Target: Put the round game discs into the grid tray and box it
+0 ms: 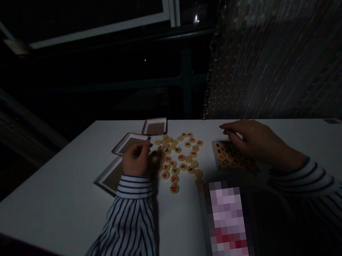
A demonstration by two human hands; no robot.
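Round wooden Chinese chess pieces (183, 166) with red and black characters lie loose across the middle of the white table. My left hand (135, 158) is over the left side of these pieces, thumb and fingers curled together in a pinch. Anything between those fingertips is too dark to make out. Over a shallow box (215, 155) of closely laid chess pieces hovers my right hand (252, 140). Its index finger reaches out to the left with the thumb below, and I see nothing held there. The hand and its shadow hide part of that box.
Shallow trays (109, 177) lie by my left hand, overlapping at the table's left, with a smaller tray (155, 126) at the far edge. A pixelated patch (229, 225) covers the near middle. A string curtain (274, 45) hangs behind the right side of the white table (69, 176).
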